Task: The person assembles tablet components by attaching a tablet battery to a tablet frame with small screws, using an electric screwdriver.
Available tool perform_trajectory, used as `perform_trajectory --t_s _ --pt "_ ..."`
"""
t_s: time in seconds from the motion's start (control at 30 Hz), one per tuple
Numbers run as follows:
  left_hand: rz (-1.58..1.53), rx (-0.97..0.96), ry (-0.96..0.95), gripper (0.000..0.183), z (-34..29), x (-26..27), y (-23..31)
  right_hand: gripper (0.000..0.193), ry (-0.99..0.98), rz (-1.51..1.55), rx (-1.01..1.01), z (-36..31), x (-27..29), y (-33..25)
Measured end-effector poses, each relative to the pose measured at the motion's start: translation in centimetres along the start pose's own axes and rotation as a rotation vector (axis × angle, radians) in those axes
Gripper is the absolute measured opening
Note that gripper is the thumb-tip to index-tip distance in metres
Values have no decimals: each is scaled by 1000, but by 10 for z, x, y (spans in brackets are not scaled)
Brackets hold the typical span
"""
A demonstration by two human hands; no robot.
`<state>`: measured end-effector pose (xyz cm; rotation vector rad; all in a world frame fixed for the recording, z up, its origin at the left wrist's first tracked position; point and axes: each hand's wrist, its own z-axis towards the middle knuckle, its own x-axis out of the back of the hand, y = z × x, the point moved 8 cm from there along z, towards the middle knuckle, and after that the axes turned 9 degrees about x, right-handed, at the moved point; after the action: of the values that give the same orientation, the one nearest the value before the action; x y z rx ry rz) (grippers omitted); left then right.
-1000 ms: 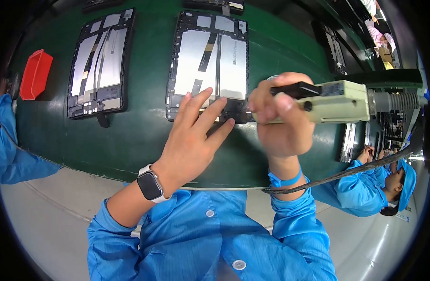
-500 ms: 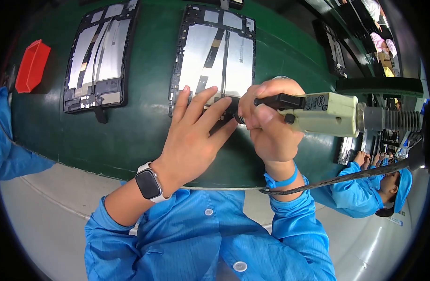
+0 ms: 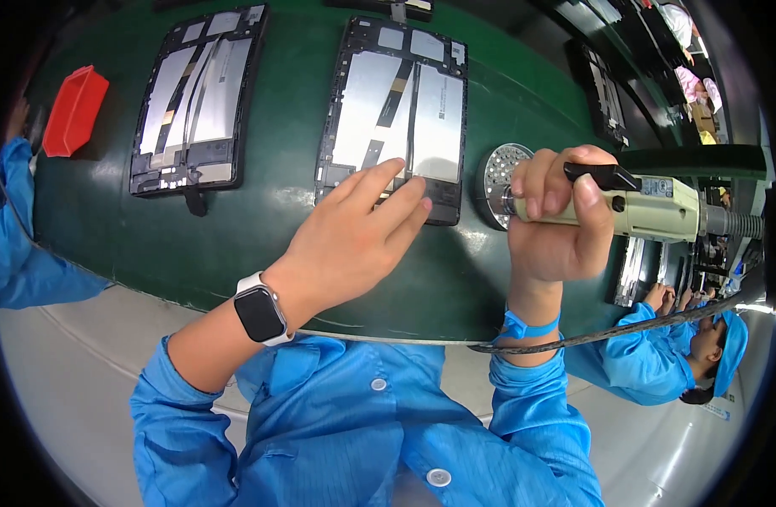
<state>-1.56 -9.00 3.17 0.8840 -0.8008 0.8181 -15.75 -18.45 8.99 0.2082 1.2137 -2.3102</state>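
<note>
My right hand (image 3: pixel 565 220) is closed round a pale electric screwdriver (image 3: pixel 658 207) with a black lever. The driver's front end points at a round metal screw dish (image 3: pixel 496 173) full of small holes; whether its tip touches the dish is hidden by my fingers. Left of the dish lies an opened tablet (image 3: pixel 439 114), with silver panels, a black frame and dark flat ribbon cables. My left hand (image 3: pixel 341 232) rests with fingers stretched out over the tablet's near end, hiding part of it, and holds nothing.
A second opened tablet (image 3: pixel 215 93) lies to the left, beyond it a red bin (image 3: pixel 75 114). Another device (image 3: pixel 603 93) sits at the far right. A dark cable (image 3: pixel 633 321) crosses near my right wrist. Co-workers in blue sit left (image 3: pixel 16 228) and right (image 3: pixel 650 355).
My right hand has moved the screwdriver right, off the tablet's near edge to the screw dish, now exposed. My left hand has stayed on the tablet, its fingers drawn closer together.
</note>
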Motion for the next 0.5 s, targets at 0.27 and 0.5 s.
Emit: perform_trajectory --t_s 0.27,0.5 --pt "-95 -17 52 28 1 5 -9 22 104 -52 -45 -2 15 5" --pt "-102 -8 34 27 4 7 -4 26 125 -266 -90 -4 14 0"
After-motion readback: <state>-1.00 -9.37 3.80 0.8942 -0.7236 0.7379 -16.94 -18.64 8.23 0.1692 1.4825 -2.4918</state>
